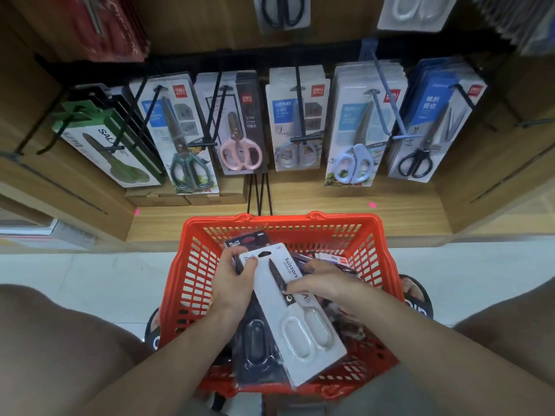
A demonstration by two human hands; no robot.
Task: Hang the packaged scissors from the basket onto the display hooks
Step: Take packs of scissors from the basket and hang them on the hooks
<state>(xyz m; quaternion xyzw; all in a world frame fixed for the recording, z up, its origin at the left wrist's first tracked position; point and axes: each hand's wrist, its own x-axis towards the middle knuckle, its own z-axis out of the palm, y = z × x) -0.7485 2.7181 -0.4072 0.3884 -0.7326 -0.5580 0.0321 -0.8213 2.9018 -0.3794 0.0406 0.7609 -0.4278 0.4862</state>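
Note:
A red plastic basket (192,274) stands on the floor between my knees, with several packaged scissors inside. A white pack of white-handled scissors (295,319) lies on top, over a black pack (255,349). My left hand (232,283) grips the upper left edge of these packs, thumb on the white card. My right hand (324,280) pinches the white pack's right edge. Display hooks (300,109) on a black rail above carry rows of packaged scissors.
The hooks hold green (120,151), dark green (186,163), pink (240,145), pale blue (351,157) and black-handled (417,157) scissors packs. A wooden shelf base (330,214) lies behind the basket. Bare black hooks (259,190) stick out below the pink pack. White floor lies on both sides.

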